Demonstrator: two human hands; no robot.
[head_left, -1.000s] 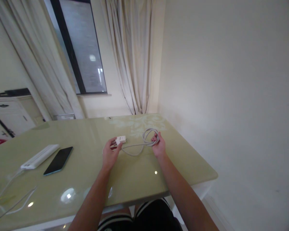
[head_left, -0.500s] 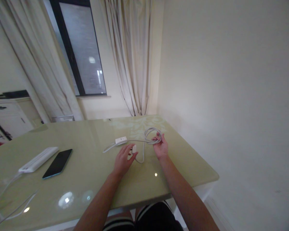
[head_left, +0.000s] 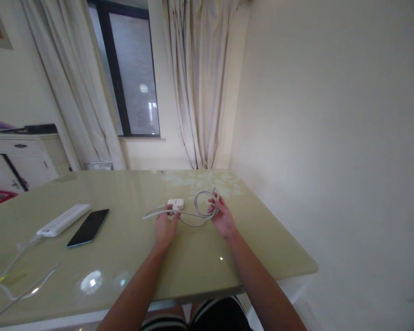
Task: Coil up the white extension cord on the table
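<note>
My right hand [head_left: 223, 220] is closed around a looped pale grey cable [head_left: 196, 202], holding the coil above the table. To its left, my left hand [head_left: 165, 228] has thumb and fingers closed on a small white plug [head_left: 175, 212], which is partly hidden by the fingers and the cable. Just behind those fingers is a white socket block [head_left: 176, 202]; whether the plug touches it I cannot tell. One stretch of cable runs across in front of the block toward the left.
On the left of the glossy greenish table [head_left: 262, 248] lie a black phone [head_left: 89, 228] and a long white power strip [head_left: 65, 220] with its cord. A white cable [head_left: 31, 290] lies near the front left. The wall [head_left: 317, 138] borders the table's right side.
My left hand has moved left with the plug, up to the socket block. My right hand has shifted slightly left and lower with the coil. The camera view has turned a little left.
</note>
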